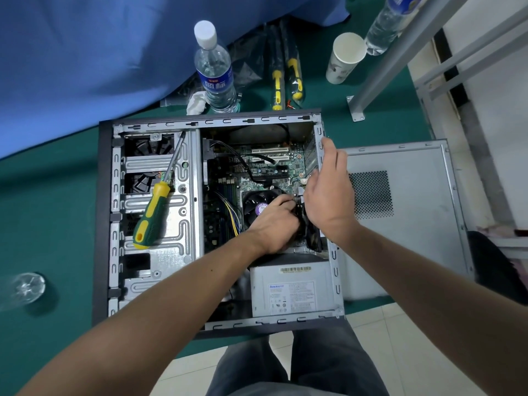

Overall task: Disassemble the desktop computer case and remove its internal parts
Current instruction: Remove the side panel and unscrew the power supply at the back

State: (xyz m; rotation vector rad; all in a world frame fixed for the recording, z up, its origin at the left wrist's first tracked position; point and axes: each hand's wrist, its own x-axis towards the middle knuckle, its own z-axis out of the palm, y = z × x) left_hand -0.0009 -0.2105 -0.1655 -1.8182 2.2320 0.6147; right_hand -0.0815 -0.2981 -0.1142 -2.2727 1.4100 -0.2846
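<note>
Your left hand (274,221) grips the black fan (310,232) above the power supply (291,290); right hand (325,192), fingers relaxed, steadies. Wiggle it gently, pulling straight.

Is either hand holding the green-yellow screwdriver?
No, the screwdriver lies loose on the drive cage while both hands work near the rear fan.

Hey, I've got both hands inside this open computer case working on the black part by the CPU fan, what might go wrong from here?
1. The screwdriver lies loose on the drive cage; jolting the case might roll it off.
2. Your left hand grips the black part close to the CPU fan and bundled wires, which might snag.
3. Your right hand rests near the case's thin metal edge, which may scrape it.
</note>
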